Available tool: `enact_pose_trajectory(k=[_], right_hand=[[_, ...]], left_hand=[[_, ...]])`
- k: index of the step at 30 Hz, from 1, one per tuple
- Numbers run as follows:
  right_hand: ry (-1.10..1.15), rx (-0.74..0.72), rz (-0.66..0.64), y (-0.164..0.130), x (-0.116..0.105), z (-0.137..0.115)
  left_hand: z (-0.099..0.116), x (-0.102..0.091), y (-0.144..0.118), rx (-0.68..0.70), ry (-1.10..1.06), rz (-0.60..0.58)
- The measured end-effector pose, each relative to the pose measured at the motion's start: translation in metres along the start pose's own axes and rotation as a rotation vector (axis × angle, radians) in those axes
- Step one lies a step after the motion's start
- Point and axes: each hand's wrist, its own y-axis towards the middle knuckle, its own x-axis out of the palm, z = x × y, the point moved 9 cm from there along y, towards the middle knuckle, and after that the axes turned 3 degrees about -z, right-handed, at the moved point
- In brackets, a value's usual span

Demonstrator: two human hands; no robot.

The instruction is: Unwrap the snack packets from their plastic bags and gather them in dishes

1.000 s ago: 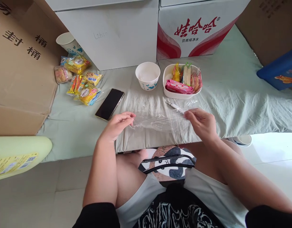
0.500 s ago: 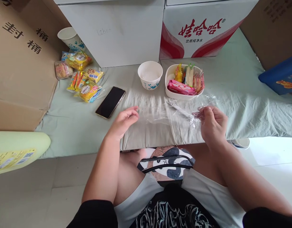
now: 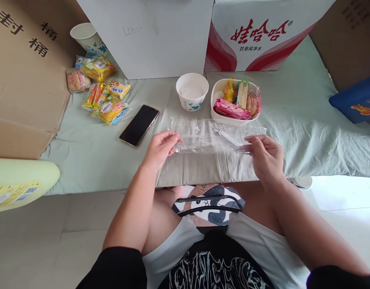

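Note:
A clear plastic bag (image 3: 199,140) is stretched sideways between my two hands, just above the cloth. My left hand (image 3: 162,147) pinches its left end between thumb and fingers. At the other end, my right hand (image 3: 266,154) grips the plastic the same way. A white strip (image 3: 229,138) shows through or under the film near its right half; I cannot tell which. Behind the bag stand a white paper cup (image 3: 192,94) with a blue leaf print and a white bowl (image 3: 216,90) holding wrapped snacks, among them a pink packet (image 3: 231,109).
A black phone (image 3: 139,125) lies left of the cup. Several wrapped snacks (image 3: 111,108) and another paper cup (image 3: 86,36) sit farther left by a cardboard box (image 3: 28,92). White cartons (image 3: 160,44) line the back. A blue object (image 3: 353,102) stands at right.
My left hand has closed on the bag's left end, where it was loose before. The plastic is now spread wider between both hands. The view has shifted slightly.

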Motion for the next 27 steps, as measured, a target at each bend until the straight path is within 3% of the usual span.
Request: enact_pose_trajectory(k=[6,11,13,19,24,27], right_hand=[[0.006,-0.023,-0.004,-0.002,-0.003,-0.004],[-0.006,-0.057,0.025,0.000,-0.007,-0.006],[-0.005,-0.070,0.045,0.001,-0.009,-0.007],[0.031,-0.067,0.110,0.003,-0.018,-0.009],[0.032,-0.047,0.082,0.000,-0.016,-0.008],[0.023,-0.032,0.063,0.000,-0.014,-0.007]], left_hand=[[-0.004,-0.016,0.002,-0.047,-0.033,0.077],[-0.015,0.006,-0.005,-0.240,-0.011,-0.275],[-0.016,0.004,-0.009,-0.254,0.036,-0.315],[-0.007,-0.010,-0.008,-0.196,0.001,-0.217],[-0.010,-0.002,-0.009,-0.274,-0.126,-0.248],[-0.010,-0.003,-0.006,-0.213,-0.053,-0.245]])
